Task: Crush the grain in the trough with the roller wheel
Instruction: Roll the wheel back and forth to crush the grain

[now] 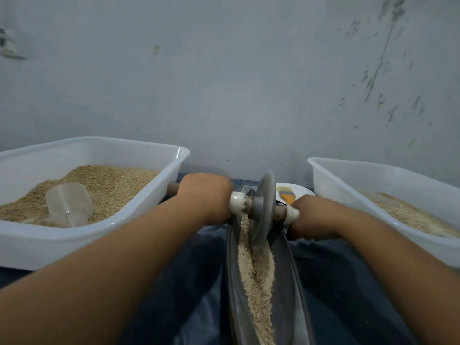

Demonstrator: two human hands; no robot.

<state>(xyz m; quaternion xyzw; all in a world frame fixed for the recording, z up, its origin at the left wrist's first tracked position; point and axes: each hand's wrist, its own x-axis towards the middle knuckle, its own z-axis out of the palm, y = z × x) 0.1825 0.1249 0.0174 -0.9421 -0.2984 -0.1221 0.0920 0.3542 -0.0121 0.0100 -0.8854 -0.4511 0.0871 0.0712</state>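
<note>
The left hand (205, 195) and right hand (312, 217) each grip the axle either side of the roller wheel (263, 207), which sits at the trough's (286, 282) far end. The grain (256, 275) looks partly crushed, so more passes seem needed.

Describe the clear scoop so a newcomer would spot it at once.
Start at the big white tub on the left, filled with tan grain. The clear scoop lies on that grain near the front. It is the only see-through item; the right tub holds none.
</note>
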